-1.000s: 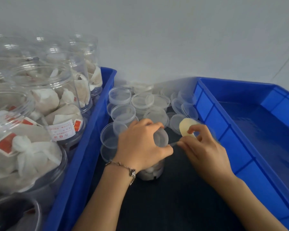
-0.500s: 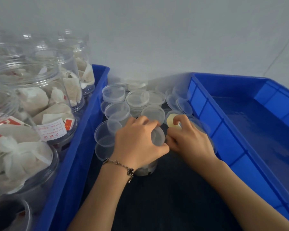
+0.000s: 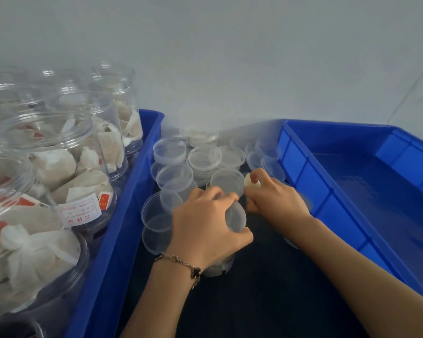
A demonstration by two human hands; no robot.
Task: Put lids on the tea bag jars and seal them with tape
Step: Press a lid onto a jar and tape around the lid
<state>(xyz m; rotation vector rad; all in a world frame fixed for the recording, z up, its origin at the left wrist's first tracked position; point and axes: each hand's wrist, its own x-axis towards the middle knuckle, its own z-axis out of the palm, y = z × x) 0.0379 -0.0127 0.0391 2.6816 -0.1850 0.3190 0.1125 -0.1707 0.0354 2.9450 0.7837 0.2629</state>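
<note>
My left hand [image 3: 205,225] wraps around a small clear jar [image 3: 236,218] with a lid on it, standing on the dark surface; its base shows below my wrist. My right hand [image 3: 274,198] is pressed against the jar's far right side and pinches a small yellowish tape roll [image 3: 249,179]. Behind the hands lie several loose clear lids [image 3: 203,158] in a heap. Large open jars of tea bags [image 3: 66,167] fill the blue bin on the left.
The left blue bin [image 3: 122,230] has its wall close to my left forearm. A second blue bin [image 3: 376,181] with nothing visible inside sits at the right, its rim beside my right arm. A grey wall rises behind.
My right hand has carried the tape roll left and away from me, around the jar's far side. My left hand keeps its grip on the jar. The camera has shifted slightly.
</note>
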